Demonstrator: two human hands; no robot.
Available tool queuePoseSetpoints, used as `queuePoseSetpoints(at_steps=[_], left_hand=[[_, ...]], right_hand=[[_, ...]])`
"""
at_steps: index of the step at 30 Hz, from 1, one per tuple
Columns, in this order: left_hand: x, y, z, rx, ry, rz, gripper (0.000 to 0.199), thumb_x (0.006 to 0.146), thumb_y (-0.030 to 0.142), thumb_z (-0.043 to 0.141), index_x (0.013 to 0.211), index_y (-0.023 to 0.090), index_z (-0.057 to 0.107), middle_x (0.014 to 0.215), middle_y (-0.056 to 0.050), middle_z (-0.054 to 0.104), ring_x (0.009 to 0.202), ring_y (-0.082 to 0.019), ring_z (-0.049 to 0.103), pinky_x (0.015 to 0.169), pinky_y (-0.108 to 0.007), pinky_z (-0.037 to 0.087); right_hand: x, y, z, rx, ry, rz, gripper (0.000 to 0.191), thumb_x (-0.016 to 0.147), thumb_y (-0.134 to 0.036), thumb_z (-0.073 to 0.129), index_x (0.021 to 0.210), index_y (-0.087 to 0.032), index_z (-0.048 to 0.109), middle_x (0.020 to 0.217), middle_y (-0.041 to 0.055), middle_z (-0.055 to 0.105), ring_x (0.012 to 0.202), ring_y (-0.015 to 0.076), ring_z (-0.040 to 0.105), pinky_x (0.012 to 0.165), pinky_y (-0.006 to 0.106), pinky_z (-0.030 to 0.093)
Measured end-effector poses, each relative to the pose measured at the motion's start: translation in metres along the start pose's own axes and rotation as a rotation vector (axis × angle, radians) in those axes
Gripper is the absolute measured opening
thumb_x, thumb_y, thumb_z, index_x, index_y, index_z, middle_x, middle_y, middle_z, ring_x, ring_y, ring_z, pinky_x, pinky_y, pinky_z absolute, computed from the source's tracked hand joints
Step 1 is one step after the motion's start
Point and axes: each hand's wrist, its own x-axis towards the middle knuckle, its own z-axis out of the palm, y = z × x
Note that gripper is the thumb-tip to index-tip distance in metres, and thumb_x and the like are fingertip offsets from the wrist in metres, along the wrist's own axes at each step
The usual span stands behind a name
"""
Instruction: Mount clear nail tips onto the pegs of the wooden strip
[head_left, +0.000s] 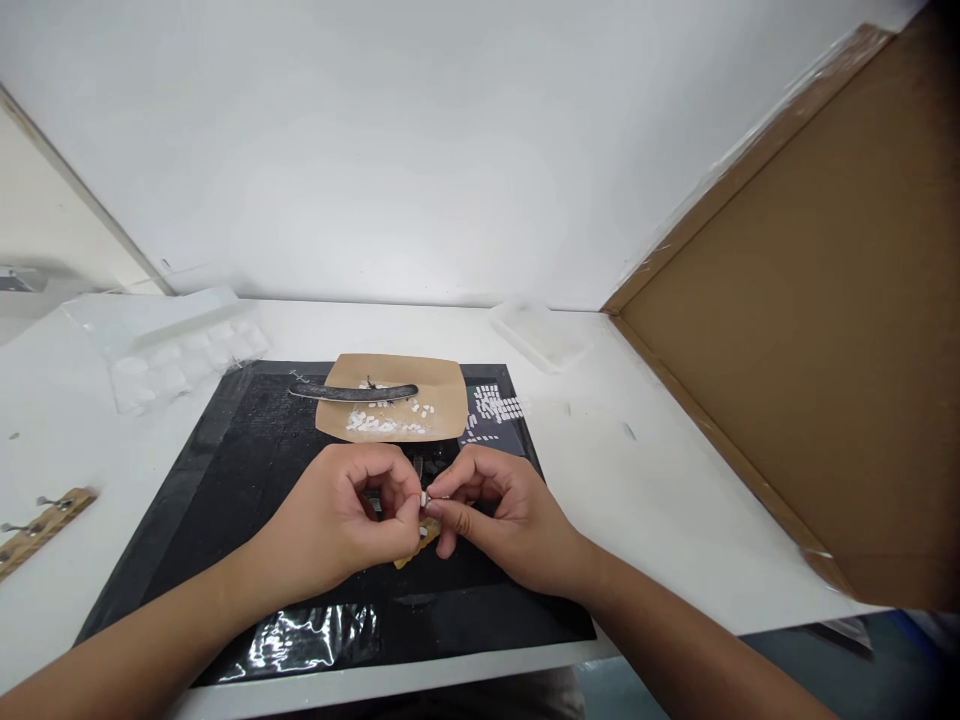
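My left hand (375, 505) and my right hand (491, 505) meet over the black mat (217, 510), fingertips pinched together. Between them is a tiny white piece (424, 498), touched by the fingertips of both. A yellow object (420, 545) lies partly hidden beneath my hands. Just beyond them, a brown paper tray (442, 385) holds several small white pieces (375, 424), and a dark curved file (352, 393) rests across it. More white pieces (491, 403) lie in rows on a dark sheet at the mat's right side.
Clear plastic packaging (184, 350) lies at the back left, and a shallow translucent tray (540, 335) at the back right. A wooden strip with metal pins (45, 525) sits at the left. A cardboard panel (810, 330) stands along the right.
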Motion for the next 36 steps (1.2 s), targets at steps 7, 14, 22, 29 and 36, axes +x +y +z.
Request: queuePoseSetpoints(at_steps=[7, 14, 22, 29, 36], left_hand=[[-0.002, 0.002, -0.001, 0.130, 0.042, 0.077, 0.011, 0.077, 0.009, 0.067, 0.069, 0.016, 0.067, 0.057, 0.004, 0.067, 0.047, -0.005, 0.058, 0.044, -0.010, 0.041], [-0.003, 0.003, -0.002, 0.283, 0.086, 0.185, 0.012, 0.076, 0.008, 0.070, 0.068, 0.017, 0.066, 0.059, 0.005, 0.065, 0.049, -0.005, 0.057, 0.045, -0.012, 0.043], [-0.001, 0.001, -0.010, 0.371, 0.065, 0.402, 0.010, 0.090, 0.013, 0.067, 0.082, 0.018, 0.069, 0.072, 0.002, 0.067, 0.056, -0.007, 0.060, 0.053, -0.017, 0.050], [0.001, -0.003, -0.012, 0.399, 0.074, 0.604, 0.014, 0.092, 0.009, 0.067, 0.102, 0.018, 0.070, 0.086, -0.003, 0.066, 0.067, -0.010, 0.061, 0.055, -0.019, 0.051], [0.002, -0.007, -0.010, 0.423, 0.113, 0.682, 0.020, 0.090, 0.006, 0.070, 0.106, 0.017, 0.071, 0.097, -0.006, 0.068, 0.068, -0.010, 0.065, 0.052, -0.017, 0.053]], right_hand=[[0.001, -0.001, 0.000, 0.059, -0.031, 0.028, 0.028, 0.083, -0.030, 0.092, 0.092, -0.016, 0.068, 0.077, 0.0000, 0.079, 0.061, 0.0100, 0.075, 0.061, 0.018, 0.058], [0.003, 0.001, -0.004, 0.095, -0.077, 0.024, 0.023, 0.089, -0.028, 0.086, 0.092, -0.016, 0.066, 0.075, -0.0006, 0.078, 0.061, 0.0091, 0.076, 0.060, 0.017, 0.059], [0.003, -0.002, -0.009, 0.118, -0.142, 0.053, 0.023, 0.094, -0.031, 0.082, 0.096, -0.016, 0.065, 0.085, 0.0049, 0.083, 0.059, 0.0096, 0.076, 0.059, 0.018, 0.060], [0.003, -0.005, -0.012, 0.159, -0.187, 0.047, 0.025, 0.097, -0.037, 0.078, 0.098, -0.016, 0.063, 0.089, 0.0049, 0.083, 0.058, 0.0089, 0.075, 0.058, 0.018, 0.059], [0.002, -0.005, -0.011, 0.175, -0.228, 0.050, 0.026, 0.096, -0.037, 0.078, 0.099, -0.016, 0.063, 0.088, 0.0048, 0.084, 0.057, 0.0098, 0.075, 0.055, 0.018, 0.057]])
